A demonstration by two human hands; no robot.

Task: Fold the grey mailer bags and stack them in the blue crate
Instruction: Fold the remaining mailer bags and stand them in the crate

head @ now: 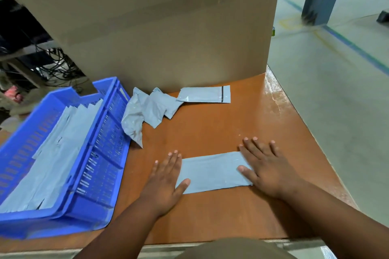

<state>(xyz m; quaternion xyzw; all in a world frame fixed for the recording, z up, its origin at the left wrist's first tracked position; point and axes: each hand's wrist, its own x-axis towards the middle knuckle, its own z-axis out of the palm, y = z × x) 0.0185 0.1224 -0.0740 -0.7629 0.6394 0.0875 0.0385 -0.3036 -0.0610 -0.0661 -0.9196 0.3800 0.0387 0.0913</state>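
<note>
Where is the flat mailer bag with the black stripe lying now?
In the head view, the striped mailer bag lies at the table's far side, against the cardboard box, right of the crumpled bags.

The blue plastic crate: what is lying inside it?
Inside the blue plastic crate lies an overlapping layer of flat grey mailer bags, spread along its length. They cover nearly the whole floor, so the crate's bottom and anything beneath the bags cannot be seen.
</note>
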